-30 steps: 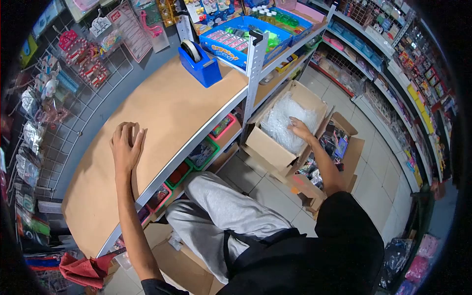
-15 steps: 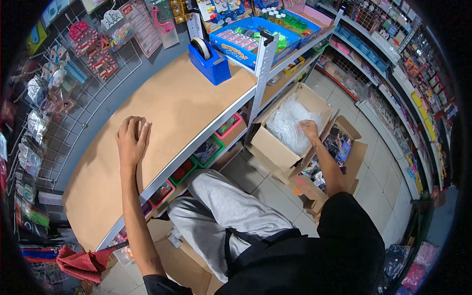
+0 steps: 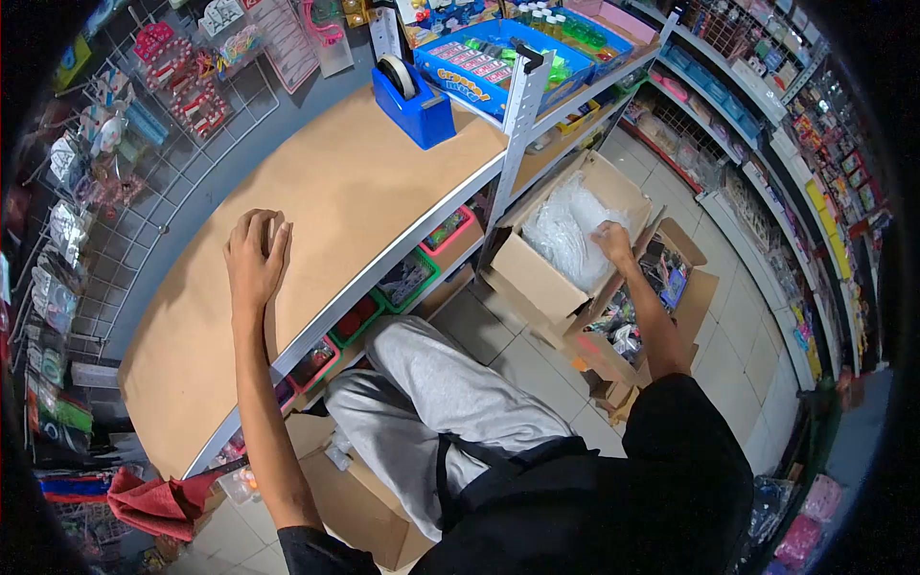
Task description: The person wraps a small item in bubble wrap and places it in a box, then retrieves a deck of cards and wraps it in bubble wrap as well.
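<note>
My left hand [image 3: 253, 255] rests palm down on the brown tabletop [image 3: 335, 192], fingers together and holding nothing. My right hand [image 3: 611, 240] reaches down into an open cardboard box [image 3: 537, 283] on the floor and closes on the clear plastic wrap [image 3: 565, 225] that fills it. The box stands beside the metal shelf post [image 3: 517, 125], tilted against a second open box.
A blue tape dispenser [image 3: 412, 101] stands at the table's far end, with a blue tray of goods [image 3: 498, 57] behind it. A second box of small packs [image 3: 661, 278] lies to the right. Coloured bins [image 3: 407, 278] sit under the table. Wire racks hang left; shelves line the right.
My right hand has moved from flat on the plastic wrap to the box's right side and closed on the wrap. The left hand has stayed on the table.
</note>
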`<action>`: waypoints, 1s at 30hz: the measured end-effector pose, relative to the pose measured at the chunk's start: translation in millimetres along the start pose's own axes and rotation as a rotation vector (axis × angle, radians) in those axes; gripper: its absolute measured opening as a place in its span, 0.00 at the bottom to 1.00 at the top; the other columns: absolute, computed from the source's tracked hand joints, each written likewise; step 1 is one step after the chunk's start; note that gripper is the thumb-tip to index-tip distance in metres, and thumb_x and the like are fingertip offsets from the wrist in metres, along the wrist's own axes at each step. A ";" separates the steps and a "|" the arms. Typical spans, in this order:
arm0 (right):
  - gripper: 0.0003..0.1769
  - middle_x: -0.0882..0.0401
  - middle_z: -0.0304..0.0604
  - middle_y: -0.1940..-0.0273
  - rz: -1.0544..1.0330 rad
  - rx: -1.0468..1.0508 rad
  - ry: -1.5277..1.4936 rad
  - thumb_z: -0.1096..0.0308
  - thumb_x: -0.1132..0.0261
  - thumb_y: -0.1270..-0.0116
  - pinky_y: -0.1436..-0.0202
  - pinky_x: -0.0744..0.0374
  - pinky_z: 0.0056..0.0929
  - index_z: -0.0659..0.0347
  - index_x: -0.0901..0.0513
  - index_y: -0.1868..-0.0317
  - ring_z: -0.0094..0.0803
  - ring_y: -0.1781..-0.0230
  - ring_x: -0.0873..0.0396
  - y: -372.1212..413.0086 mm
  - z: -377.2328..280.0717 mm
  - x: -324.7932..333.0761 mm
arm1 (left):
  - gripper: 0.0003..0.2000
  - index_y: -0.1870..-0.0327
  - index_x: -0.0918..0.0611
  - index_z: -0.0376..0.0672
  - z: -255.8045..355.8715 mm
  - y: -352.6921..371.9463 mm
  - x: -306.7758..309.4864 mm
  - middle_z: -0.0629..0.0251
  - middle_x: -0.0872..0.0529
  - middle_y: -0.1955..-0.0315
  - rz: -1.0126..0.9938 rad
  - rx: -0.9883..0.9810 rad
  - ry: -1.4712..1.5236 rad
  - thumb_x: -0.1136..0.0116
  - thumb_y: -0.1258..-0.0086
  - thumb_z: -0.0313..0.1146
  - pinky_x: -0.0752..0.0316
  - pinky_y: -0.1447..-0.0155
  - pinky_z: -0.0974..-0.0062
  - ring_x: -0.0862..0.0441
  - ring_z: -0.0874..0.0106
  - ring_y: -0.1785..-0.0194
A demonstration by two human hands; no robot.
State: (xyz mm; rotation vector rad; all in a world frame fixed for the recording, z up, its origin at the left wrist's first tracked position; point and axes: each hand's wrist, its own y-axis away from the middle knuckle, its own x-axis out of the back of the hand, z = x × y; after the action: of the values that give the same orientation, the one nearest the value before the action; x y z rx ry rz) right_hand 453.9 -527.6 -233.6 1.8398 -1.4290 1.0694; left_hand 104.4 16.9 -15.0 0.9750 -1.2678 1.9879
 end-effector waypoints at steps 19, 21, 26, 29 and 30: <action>0.12 0.15 0.59 0.55 0.076 0.350 -0.037 0.68 0.34 0.36 0.47 0.22 0.42 0.67 0.16 0.57 0.57 0.52 0.18 27.4 -26.0 20.1 | 0.14 0.51 0.18 0.43 1.7 0.7 0.8 0.60 0.17 0.49 0.031 -0.014 -0.013 0.41 0.29 0.43 0.32 0.40 0.59 0.21 0.57 0.45; 0.12 0.16 0.59 0.55 0.089 0.342 -0.042 0.67 0.34 0.36 0.47 0.22 0.42 0.67 0.16 0.56 0.56 0.52 0.18 30.5 -24.0 22.4 | 0.14 0.52 0.18 0.43 -0.4 1.0 1.2 0.61 0.17 0.50 0.023 -0.010 -0.003 0.41 0.29 0.43 0.32 0.40 0.59 0.21 0.57 0.46; 0.14 0.16 0.58 0.54 0.010 0.243 0.056 0.64 0.35 0.33 0.46 0.22 0.41 0.65 0.16 0.53 0.54 0.51 0.18 48.4 -30.1 35.7 | 0.14 0.52 0.18 0.43 -0.6 -0.2 0.1 0.60 0.17 0.50 0.021 -0.012 0.015 0.41 0.29 0.43 0.31 0.41 0.59 0.21 0.57 0.46; 0.16 0.15 0.57 0.53 0.020 0.215 0.069 0.63 0.35 0.33 0.45 0.22 0.40 0.65 0.16 0.51 0.53 0.50 0.17 53.1 -32.9 34.6 | 0.14 0.52 0.18 0.43 0.2 -0.3 1.0 0.60 0.17 0.50 0.017 -0.010 0.019 0.41 0.29 0.43 0.31 0.41 0.59 0.21 0.57 0.46; 0.16 0.15 0.57 0.52 -0.001 0.203 0.067 0.62 0.34 0.33 0.45 0.22 0.39 0.65 0.15 0.51 0.52 0.49 0.17 52.7 -34.3 35.9 | 0.14 0.52 0.18 0.43 0.0 0.4 0.9 0.60 0.17 0.50 0.023 -0.010 0.016 0.41 0.29 0.43 0.31 0.41 0.59 0.21 0.57 0.46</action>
State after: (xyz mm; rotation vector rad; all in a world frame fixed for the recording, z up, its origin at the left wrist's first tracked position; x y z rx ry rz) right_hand 398.7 -531.7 -187.1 1.9235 -1.3214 1.3047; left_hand 103.6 16.9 -14.5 0.9421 -1.2846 2.0006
